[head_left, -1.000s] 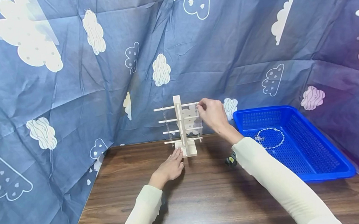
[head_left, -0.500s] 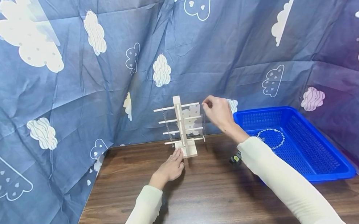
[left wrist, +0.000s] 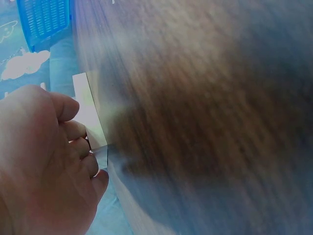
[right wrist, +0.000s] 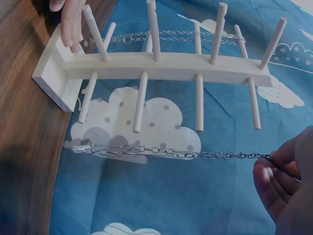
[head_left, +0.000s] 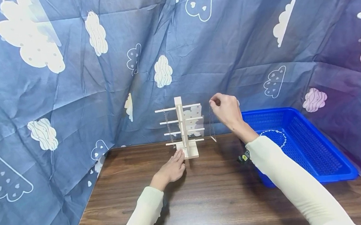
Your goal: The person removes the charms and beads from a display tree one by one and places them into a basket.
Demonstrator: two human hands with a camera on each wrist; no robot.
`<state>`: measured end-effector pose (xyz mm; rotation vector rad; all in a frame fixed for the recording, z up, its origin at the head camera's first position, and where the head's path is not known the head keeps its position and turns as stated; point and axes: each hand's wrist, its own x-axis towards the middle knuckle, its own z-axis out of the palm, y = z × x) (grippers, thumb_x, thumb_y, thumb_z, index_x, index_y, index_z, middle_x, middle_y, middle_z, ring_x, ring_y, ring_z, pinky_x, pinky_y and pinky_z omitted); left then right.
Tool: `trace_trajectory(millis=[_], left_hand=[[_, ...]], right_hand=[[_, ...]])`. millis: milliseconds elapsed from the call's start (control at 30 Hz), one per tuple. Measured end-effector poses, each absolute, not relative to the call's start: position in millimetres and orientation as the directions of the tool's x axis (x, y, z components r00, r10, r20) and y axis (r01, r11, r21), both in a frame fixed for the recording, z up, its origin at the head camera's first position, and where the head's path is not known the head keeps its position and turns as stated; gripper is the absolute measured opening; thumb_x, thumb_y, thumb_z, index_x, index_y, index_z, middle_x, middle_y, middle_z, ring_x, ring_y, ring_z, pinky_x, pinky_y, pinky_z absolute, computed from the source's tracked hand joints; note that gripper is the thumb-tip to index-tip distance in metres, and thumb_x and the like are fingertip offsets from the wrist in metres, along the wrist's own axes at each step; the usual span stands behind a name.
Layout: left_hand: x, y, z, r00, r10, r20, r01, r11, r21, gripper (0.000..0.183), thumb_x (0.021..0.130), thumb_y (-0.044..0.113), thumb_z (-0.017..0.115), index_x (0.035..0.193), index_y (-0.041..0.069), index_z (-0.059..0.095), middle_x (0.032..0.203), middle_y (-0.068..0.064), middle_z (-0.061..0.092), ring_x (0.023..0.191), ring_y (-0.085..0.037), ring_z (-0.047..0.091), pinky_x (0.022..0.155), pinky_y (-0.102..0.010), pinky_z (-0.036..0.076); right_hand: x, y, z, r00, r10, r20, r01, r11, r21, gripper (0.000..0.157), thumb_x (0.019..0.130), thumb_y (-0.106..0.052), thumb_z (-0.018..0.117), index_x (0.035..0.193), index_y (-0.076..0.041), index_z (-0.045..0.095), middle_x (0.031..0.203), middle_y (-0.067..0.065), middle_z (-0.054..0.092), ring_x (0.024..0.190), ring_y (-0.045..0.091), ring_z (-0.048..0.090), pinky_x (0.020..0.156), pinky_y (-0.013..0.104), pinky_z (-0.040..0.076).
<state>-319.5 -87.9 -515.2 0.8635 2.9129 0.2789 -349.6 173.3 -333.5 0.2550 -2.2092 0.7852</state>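
In the head view a pale wooden jewelry rack [head_left: 181,123] with pegs on both sides stands upright on the table. My left hand [head_left: 171,167] rests its extended fingers on the rack's base [right wrist: 57,81]. To the right of the pegs, my right hand [head_left: 227,110] pinches a silver chain necklace [right wrist: 161,152] between thumb and fingertips. The chain hangs doubled, apart from the rack, with a small pale pendant [right wrist: 82,148] at its lower end. Another chain [head_left: 167,123] hangs from the top peg on the rack's left side.
A blue perforated basket [head_left: 330,155] stands at the right of the brown wooden table [head_left: 197,206]. In it lies a white beaded necklace [head_left: 284,138], partly hidden by my right forearm. A blue cloud-print cloth [head_left: 114,75] hangs close behind the rack.
My right hand has moved rightward from the top right peg, and the chain necklace has come away from the rack with it. The left hand has stayed on the base.
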Motion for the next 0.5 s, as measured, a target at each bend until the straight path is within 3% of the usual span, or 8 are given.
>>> trace_trajectory(millis=[500], left_hand=[[-320.5, -87.3, -515.9, -0.839, 0.542, -0.033, 0.524, 0.824, 0.213, 0.056, 0.102, 0.020, 0.033, 0.152, -0.004, 0.028, 0.163, -0.019, 0.019, 0.152, -0.034, 0.018, 0.123, -0.049, 0.023]], right_hand=[[-339.0, 206.4, -306.2, -0.634, 0.049, 0.772, -0.422, 0.814, -0.399, 0.014, 0.089, -0.021, 0.066, 0.087, -0.011, 0.075, 0.073, 0.004, 0.072, 0.064, 0.021, 0.064, 0.063, 0.039, 0.050]])
